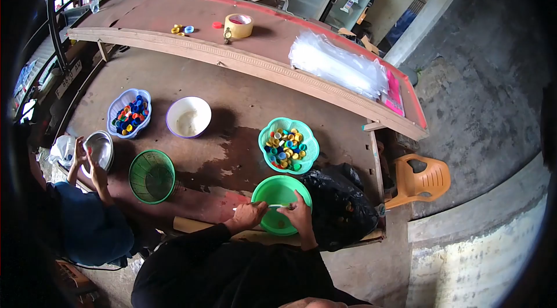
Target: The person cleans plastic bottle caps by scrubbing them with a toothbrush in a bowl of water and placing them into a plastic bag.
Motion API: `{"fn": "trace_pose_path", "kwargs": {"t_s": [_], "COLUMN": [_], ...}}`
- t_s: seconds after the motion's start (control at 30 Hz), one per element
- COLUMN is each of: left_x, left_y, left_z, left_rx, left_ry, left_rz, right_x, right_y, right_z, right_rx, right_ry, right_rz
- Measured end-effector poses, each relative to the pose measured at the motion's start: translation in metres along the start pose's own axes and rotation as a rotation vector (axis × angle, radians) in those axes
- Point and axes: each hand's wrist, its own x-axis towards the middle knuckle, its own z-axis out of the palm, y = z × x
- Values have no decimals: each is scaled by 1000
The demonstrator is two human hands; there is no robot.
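Over a green basin [281, 186] at the table's near edge, my two hands are close together. My left hand [250, 216] is closed around a thin, light-coloured tool [275, 207], whose white end sticks out on its left. The fingers of my right hand [299, 215] are pinched at the tool's other end, on something too small to make out. Just beyond the basin stands a mint-green scalloped basket [312, 154] of yellow, blue, white and green bottle caps [285, 144]. A black plastic bag [339, 206] lies right of the basin.
Left are a dark green basket [152, 160], a white bowl [188, 116] and a pale blue basket [112, 116] of caps. A co-worker's hands [90, 163] are at a metal bowl [102, 148]. The raised shelf [174, 3] bears tape [239, 25] and plastic bags [336, 61].
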Motion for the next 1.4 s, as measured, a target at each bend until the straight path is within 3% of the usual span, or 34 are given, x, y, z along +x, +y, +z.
{"fn": "trace_pose_path", "kwargs": {"t_s": [0.1,0.23,0.33,0.43,0.47,0.5,0.67,0.77,0.97,1.03,1.4], "left_x": [7,8,14,17,14,14,15,10,16,14,17], "left_y": [-6,10,-7,1,8,7,-8,9,-9,5,-8], "left_z": [-6,-10,-6,-17,-22,-20,-9,-11,-10,-21,-3], "left_rx": [-12,-38,2,-1,-36,-38,-15,-64,-59,-62,-38], "left_ry": [-69,-44,-154,-60,-76,-77,-126,-90,-113,-90,-122], "left_rz": [-49,76,-63,36,53,55,-86,10,-134,-28,7], "right_x": [-2,4,3,10,8,8,9,12,15,14,15], "right_y": [3,7,4,1,1,4,1,6,-5,-5,-12], "right_z": [-1,2,-2,5,2,2,-1,3,-1,-1,-5], "right_rx": [17,-156,54,85,-123,-124,-48,-162,-72,-116,-131], "right_ry": [0,43,43,26,18,20,1,-38,-34,-54,-50], "right_rz": [-11,-117,28,-1,-36,-34,-12,-55,18,27,61]}}
